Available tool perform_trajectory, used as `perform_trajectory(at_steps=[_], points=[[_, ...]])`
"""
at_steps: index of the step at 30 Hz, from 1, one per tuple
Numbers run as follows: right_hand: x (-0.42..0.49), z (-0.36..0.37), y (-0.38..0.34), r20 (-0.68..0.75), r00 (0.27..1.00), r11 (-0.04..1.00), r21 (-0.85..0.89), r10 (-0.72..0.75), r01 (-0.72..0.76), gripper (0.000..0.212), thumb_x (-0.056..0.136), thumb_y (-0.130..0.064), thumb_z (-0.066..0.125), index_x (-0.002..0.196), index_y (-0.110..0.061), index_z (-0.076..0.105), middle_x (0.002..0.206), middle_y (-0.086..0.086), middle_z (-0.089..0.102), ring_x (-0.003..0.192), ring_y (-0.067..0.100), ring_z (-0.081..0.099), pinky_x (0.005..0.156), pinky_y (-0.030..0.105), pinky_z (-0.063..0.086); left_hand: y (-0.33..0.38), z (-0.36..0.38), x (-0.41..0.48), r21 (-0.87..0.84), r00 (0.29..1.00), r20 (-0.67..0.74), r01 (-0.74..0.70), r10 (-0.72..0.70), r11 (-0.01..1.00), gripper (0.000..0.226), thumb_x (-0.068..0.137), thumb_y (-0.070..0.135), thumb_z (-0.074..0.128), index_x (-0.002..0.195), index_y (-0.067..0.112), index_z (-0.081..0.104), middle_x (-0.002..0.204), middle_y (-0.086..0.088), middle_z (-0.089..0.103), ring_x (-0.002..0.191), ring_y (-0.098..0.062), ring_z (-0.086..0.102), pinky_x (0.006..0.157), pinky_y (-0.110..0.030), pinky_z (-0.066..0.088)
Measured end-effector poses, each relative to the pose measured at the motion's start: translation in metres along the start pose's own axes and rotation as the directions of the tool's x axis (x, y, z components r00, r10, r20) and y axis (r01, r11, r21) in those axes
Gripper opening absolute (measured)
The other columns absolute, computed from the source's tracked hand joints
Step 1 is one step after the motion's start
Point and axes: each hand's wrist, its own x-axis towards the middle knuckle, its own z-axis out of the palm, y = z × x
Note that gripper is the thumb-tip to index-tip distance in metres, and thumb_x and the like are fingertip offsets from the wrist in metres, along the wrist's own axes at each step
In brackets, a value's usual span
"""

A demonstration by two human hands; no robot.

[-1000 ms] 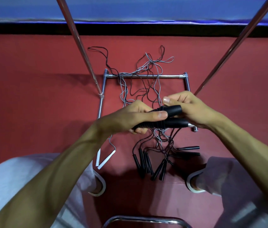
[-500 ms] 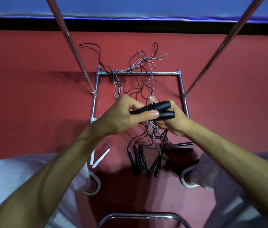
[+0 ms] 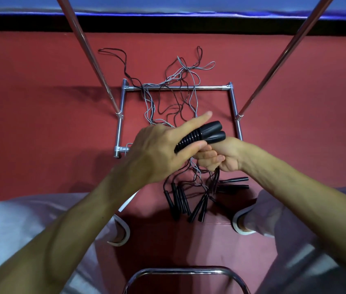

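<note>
Black handles (image 3: pixel 207 133) pinched in left hand (image 3: pixel 157 151), lower ends hidden; right hand (image 3: pixel 226 155) curled round cords (image 3: pixel 216 177), grip partly hidden.

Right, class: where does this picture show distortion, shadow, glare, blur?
Head view: wide lens splays the metal poles; dark shadow on the red floor between the feet; glare on the chrome frame; trousers blurred at the edges; black handles sharp.

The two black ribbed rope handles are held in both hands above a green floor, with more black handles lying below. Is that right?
No: the floor is red, not green. The head view shows the left hand and right hand holding the two black ribbed rope handles above it, with slim black handles lying below.
</note>
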Motion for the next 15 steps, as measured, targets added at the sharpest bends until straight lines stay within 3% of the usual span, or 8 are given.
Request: perform_trajectory(at_steps=[3, 5, 7, 11, 13, 15], points=[[0.005, 0.007, 0.003, -0.100, 0.995, 1.000, -0.015, -0.020, 0.019, 0.056, 0.103, -0.010, 0.026, 0.050, -0.020, 0.042, 0.043, -0.006, 0.032, 0.031, 0.002, 0.022, 0.042, 0.020, 0.004, -0.002, 0.004, 0.005, -0.248, 0.984, 0.092, 0.174, -0.156, 0.953, 0.029, 0.096, 0.052, 0.058, 0.121, 0.039, 0.066, 0.061, 0.001, 0.056, 0.058, -0.020, 0.055, 0.060, -0.038, 0.051], [0.007, 0.010, 0.003, -0.243, 0.962, 0.992, -0.032, -0.128, 0.125, 0.050, 0.103, -0.018, 0.030, 0.055, -0.019, 0.043, 0.046, -0.004, 0.032, 0.033, 0.005, 0.022, 0.042, 0.021, 0.006, -0.003, 0.011, 0.011, -0.521, 0.951, 0.170, 0.309, -0.259, 0.796, 0.024, 0.098, 0.047, 0.060, 0.113, 0.031, 0.069, 0.056, -0.003, 0.054, 0.049, -0.026, 0.053, 0.048, -0.033, 0.044], [0.007, 0.012, 0.000, -0.316, 0.910, 0.959, 0.004, -0.269, 0.284, 0.045, 0.100, -0.023, 0.033, 0.058, -0.019, 0.047, 0.051, -0.002, 0.034, 0.040, 0.010, 0.022, 0.040, 0.020, 0.013, -0.002, 0.013, 0.018, -0.693, 0.912, 0.206, 0.391, -0.354, 0.606, 0.020, 0.103, 0.035, 0.059, 0.107, 0.020, 0.071, 0.053, -0.009, 0.050, 0.037, -0.019, 0.044, 0.041, -0.021, 0.033], [-0.004, 0.017, -0.007, -0.267, 0.826, 0.857, -0.001, -0.497, 0.516, 0.035, 0.089, -0.040, 0.039, 0.068, -0.016, 0.052, 0.066, 0.001, 0.049, 0.053, 0.012, 0.032, 0.044, 0.022, 0.022, -0.001, 0.004, 0.023, -0.815, 0.854, 0.279, 0.452, -0.439, 0.363, 0.029, 0.107, 0.030, 0.050, 0.106, 0.006, 0.066, 0.057, -0.007, 0.054, 0.034, -0.012, 0.043, 0.034, -0.017, 0.028], [-0.009, 0.020, -0.008, -0.295, 0.792, 0.845, -0.173, -0.534, 0.505, 0.060, 0.093, -0.056, 0.046, 0.074, 0.001, 0.051, 0.056, -0.003, 0.049, 0.048, 0.011, 0.033, 0.043, 0.020, 0.023, 0.000, 0.003, 0.022, -0.825, 0.850, 0.304, 0.461, -0.430, 0.328, 0.028, 0.107, 0.031, 0.050, 0.104, 0.008, 0.066, 0.057, -0.005, 0.051, 0.035, -0.012, 0.044, 0.034, -0.017, 0.029], [-0.009, 0.022, -0.006, -0.315, 0.754, 0.816, -0.288, -0.576, 0.502, 0.077, 0.097, -0.058, 0.050, 0.069, 0.013, 0.048, 0.047, -0.001, 0.041, 0.043, 0.012, 0.027, 0.043, 0.021, 0.019, 0.001, 0.005, 0.021, -0.827, 0.854, 0.331, 0.468, -0.402, 0.312, 0.025, 0.107, 0.032, 0.051, 0.097, 0.014, 0.067, 0.057, -0.004, 0.050, 0.037, -0.015, 0.046, 0.035, -0.017, 0.029]])
